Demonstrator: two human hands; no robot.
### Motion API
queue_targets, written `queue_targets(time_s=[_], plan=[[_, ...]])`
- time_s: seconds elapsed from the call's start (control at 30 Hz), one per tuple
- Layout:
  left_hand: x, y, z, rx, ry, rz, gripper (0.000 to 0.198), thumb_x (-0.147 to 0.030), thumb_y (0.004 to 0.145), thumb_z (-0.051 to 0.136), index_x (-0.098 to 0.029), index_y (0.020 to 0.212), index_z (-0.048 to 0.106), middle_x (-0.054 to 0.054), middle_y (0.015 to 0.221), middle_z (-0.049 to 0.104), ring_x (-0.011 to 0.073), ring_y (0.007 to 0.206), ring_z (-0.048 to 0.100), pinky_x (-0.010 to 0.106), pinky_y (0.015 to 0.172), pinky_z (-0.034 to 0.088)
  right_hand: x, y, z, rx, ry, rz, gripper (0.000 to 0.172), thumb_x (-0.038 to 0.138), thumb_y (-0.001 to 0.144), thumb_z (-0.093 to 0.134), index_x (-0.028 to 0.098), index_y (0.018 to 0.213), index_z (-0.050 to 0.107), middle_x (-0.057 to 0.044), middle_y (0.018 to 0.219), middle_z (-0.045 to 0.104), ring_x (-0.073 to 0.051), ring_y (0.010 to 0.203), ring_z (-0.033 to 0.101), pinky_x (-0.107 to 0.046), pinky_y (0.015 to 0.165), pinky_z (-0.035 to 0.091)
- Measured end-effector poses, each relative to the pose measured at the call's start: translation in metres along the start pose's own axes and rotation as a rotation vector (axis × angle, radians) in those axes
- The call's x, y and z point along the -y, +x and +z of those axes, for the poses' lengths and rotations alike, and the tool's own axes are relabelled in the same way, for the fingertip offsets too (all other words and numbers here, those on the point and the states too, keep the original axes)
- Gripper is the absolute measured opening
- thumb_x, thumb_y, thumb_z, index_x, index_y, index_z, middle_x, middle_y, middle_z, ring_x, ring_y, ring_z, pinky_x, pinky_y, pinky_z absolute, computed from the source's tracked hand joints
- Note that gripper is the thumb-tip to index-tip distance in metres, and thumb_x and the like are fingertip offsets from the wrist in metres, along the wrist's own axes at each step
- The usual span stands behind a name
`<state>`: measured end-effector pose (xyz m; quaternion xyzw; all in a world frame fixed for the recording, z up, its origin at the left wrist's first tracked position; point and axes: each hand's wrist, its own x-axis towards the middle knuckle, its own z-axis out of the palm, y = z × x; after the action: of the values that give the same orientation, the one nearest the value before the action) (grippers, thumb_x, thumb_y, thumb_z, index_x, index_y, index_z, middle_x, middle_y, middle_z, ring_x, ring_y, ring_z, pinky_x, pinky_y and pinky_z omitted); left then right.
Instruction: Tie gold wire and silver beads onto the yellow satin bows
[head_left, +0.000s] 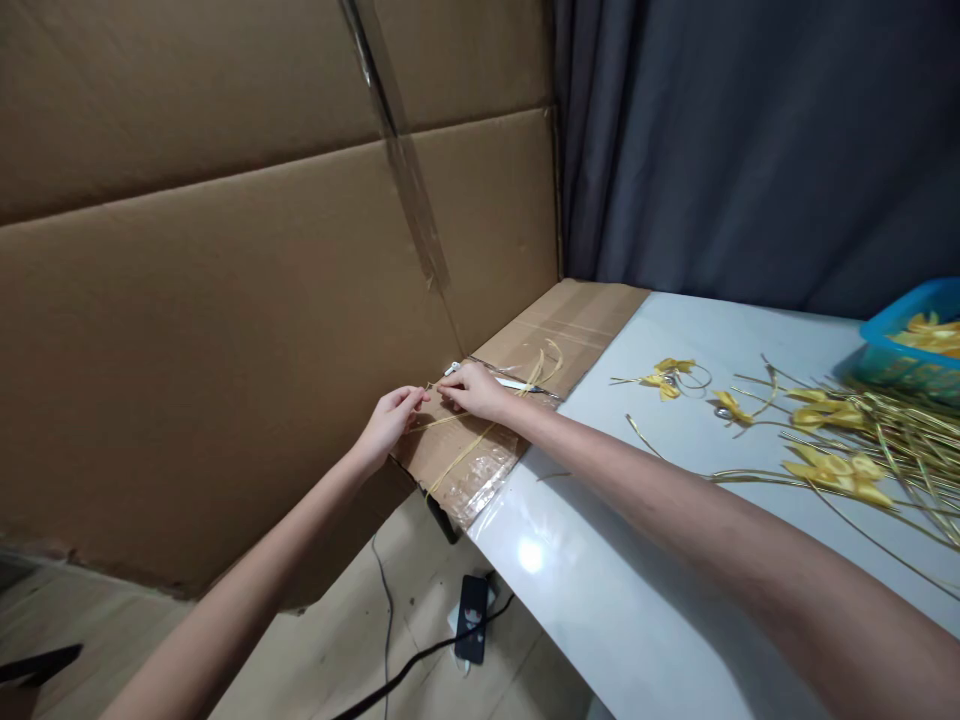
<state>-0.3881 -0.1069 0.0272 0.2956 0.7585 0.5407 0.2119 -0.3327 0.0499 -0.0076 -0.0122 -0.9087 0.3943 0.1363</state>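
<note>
Over the cardboard-covered corner of the table, my left hand (394, 422) and my right hand (474, 390) meet with fingertips close together. Both are closed in a pinch on a thin yellow string (459, 458), of which a short bit shows between the fingers. Loose lengths of the string lie across the cardboard sheet (592, 305) below and beyond my right hand. Just behind that hand is a slim white object (517, 384), partly covered by the string and hand; I cannot tell what it is.
Yellow ribbon bows (840, 470) and gold cords (915, 440) lie on the white table (637, 610) at right, near a blue basket (904, 303) holding more yellow ribbon. A tall cardboard panel (262, 330) stands at left. A phone (472, 600) and cables (420, 655) are below the table edge.
</note>
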Motion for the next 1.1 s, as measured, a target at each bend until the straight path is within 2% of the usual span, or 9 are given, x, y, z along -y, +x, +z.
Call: queue_targets(time_s=[0.2,0.3,0.47,0.63,0.8,0.9,0.97,1.1], plan=[[0.006,0.003,-0.004,0.000,-0.002,0.003,0.032,-0.047,0.069,0.061,-0.015,0.070,0.058,-0.008,0.052,0.031,0.0040,0.041,0.027,0.017,0.039,0.019,0.008,-0.011,0.001,-0.062,-0.078,-0.080,0.027,0.019,0.088,0.048,0.012,0.063,0.058,0.002,0.058,0.054,-0.010,0.059,0.050,-0.022,0.062,0.035],[0.008,0.005,-0.004,-0.006,0.008,0.022,0.030,-0.045,0.072,0.059,-0.015,0.072,0.059,-0.007,0.054,0.035,0.0041,0.042,0.028,0.017,0.039,0.020,0.013,-0.013,0.003,-0.081,-0.108,-0.107,0.026,0.011,0.083,0.047,0.011,0.060,0.059,0.000,0.059,0.058,-0.010,0.061,0.049,-0.022,0.061,0.029],[0.006,0.009,-0.001,-0.033,0.047,0.076,0.026,-0.040,0.074,0.057,-0.015,0.074,0.061,-0.005,0.060,0.043,0.0054,0.047,0.032,0.017,0.042,0.024,0.015,-0.011,0.006,-0.082,-0.146,-0.112,0.021,0.005,0.078,0.048,0.011,0.063,0.062,-0.002,0.062,0.060,-0.011,0.062,0.048,-0.022,0.061,0.029],[0.003,0.010,0.003,-0.049,0.107,0.107,0.027,-0.041,0.075,0.055,-0.015,0.078,0.063,-0.003,0.065,0.047,0.0069,0.051,0.034,0.018,0.044,0.026,0.010,-0.013,0.010,-0.083,-0.155,-0.066,0.017,0.016,0.084,0.052,0.012,0.070,0.060,0.000,0.068,0.058,-0.011,0.065,0.052,-0.026,0.068,0.039],[0.001,0.011,0.001,-0.050,0.172,0.119,0.032,-0.045,0.074,0.055,-0.015,0.077,0.063,-0.001,0.066,0.052,0.0089,0.054,0.040,0.019,0.048,0.032,0.011,-0.010,0.009,-0.054,-0.133,-0.005,0.025,0.032,0.088,0.054,0.011,0.077,0.060,0.000,0.072,0.061,-0.011,0.069,0.058,-0.028,0.071,0.048],[-0.005,0.007,-0.005,-0.050,0.218,0.109,0.035,-0.048,0.073,0.054,-0.015,0.077,0.063,0.001,0.071,0.059,0.0113,0.060,0.048,0.021,0.053,0.037,0.008,-0.003,-0.014,-0.048,-0.103,0.054,0.019,0.027,0.086,0.058,0.010,0.081,0.064,0.000,0.075,0.064,-0.010,0.070,0.061,-0.025,0.068,0.049],[-0.012,0.001,-0.013,-0.056,0.262,0.102,0.037,-0.050,0.073,0.052,-0.015,0.078,0.063,0.002,0.073,0.061,0.0127,0.061,0.050,0.022,0.055,0.038,0.001,-0.002,-0.042,-0.091,-0.107,0.112,0.015,0.023,0.087,0.056,0.010,0.088,0.064,-0.002,0.083,0.066,-0.010,0.076,0.062,-0.023,0.071,0.049],[-0.027,-0.009,-0.040,-0.070,0.395,0.131,0.034,-0.050,0.070,0.055,-0.017,0.070,0.062,0.001,0.068,0.062,0.0162,0.065,0.051,0.024,0.058,0.037,-0.019,-0.013,-0.104,-0.163,-0.196,0.262,0.023,0.030,0.090,0.053,0.011,0.101,0.060,-0.006,0.100,0.062,-0.015,0.089,0.060,-0.033,0.078,0.051]])
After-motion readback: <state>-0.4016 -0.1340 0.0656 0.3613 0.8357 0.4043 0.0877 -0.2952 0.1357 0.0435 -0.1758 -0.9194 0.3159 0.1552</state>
